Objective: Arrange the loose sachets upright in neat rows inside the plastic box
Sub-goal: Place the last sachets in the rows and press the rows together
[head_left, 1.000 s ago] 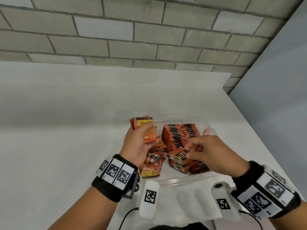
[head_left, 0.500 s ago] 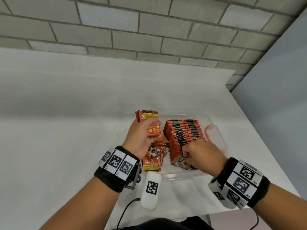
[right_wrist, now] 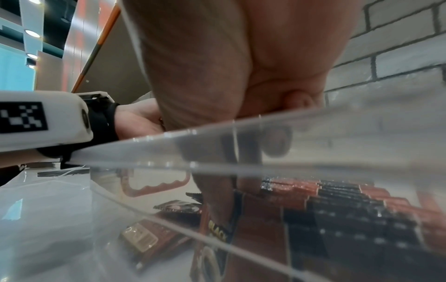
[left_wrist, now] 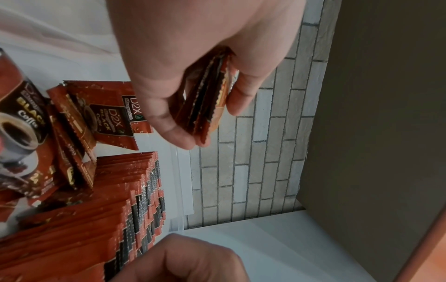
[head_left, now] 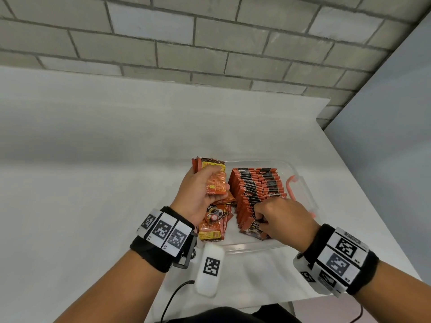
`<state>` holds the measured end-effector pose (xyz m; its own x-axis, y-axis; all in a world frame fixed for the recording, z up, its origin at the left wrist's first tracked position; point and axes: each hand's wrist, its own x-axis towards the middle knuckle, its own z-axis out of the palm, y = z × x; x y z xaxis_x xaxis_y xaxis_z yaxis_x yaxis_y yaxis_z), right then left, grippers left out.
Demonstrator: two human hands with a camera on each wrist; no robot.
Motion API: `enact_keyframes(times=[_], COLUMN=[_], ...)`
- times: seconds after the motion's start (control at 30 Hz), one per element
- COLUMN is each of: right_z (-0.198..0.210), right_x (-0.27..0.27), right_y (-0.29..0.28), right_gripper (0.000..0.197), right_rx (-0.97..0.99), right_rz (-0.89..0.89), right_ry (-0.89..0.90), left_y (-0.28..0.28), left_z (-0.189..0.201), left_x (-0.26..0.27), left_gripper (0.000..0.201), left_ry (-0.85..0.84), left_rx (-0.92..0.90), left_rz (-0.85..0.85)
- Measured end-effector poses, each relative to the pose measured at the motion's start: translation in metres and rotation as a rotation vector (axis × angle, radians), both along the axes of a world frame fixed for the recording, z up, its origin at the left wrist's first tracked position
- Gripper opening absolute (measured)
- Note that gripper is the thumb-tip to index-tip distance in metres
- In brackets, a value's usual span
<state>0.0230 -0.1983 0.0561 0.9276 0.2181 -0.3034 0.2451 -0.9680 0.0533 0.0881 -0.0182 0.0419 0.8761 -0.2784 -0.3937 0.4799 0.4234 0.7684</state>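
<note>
**Sachets half-sorted in the clear box**

The sachets are small flat packets, orange-red with a black band along the top and a printed coffee cup on the face. Inside the clear plastic box (head_left: 300, 180), two tight rows of upright sachets (head_left: 256, 185) fill the far right part, edges aligned. Loose sachets (head_left: 213, 223) lie flat and overlapping in the near left part.

The left hand (head_left: 198, 194) holds a small stack of sachets (head_left: 213, 177) above the box's left side, thumb on one face and fingers (left_wrist: 241, 99) curled on the other. The right hand (head_left: 282, 216) reaches down into the near right corner, its fingers curled and pinching a dark-faced sachet (head_left: 253, 228) at the near end of the rows.

The box sits near the white counter (head_left: 93, 183) front edge, close to its right edge. A pink handle (head_left: 290, 187) projects from the box's right wall. A brick wall (head_left: 210, 38) stands well behind.
</note>
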Motion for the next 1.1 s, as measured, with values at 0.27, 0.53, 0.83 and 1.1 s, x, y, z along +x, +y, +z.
enact_keyframes(times=[0.27,0.53,0.83,1.1], right_z=[0.005,0.042,0.041,0.023], right_x=[-0.001,0.016,0.024,0.005], right_y=[-0.016,-0.016,-0.006,0.002], right_gripper=[0.009,0.021,0.010,0.010], right_rx=[0.173,0.836,1.081,0.902], right_rz=[-0.037,-0.336,-0.375,-0.077], right_ry=[-0.071,-0.191,-0.214,-0.381], left_y=[0.001,-0.003,-0.007,-0.003], left_z=[0.002,0.009,0.010,0.011], left_x=[-0.002,-0.011,-0.013,-0.010], left_gripper=[0.007,0.022,0.051,0.042], left_ry=[0.033,-0.097,-0.097,0.024], left_rx=[-0.068,-0.028,0.035,-0.143], left_rz=[-0.026,-0.259,-0.265,-0.163])
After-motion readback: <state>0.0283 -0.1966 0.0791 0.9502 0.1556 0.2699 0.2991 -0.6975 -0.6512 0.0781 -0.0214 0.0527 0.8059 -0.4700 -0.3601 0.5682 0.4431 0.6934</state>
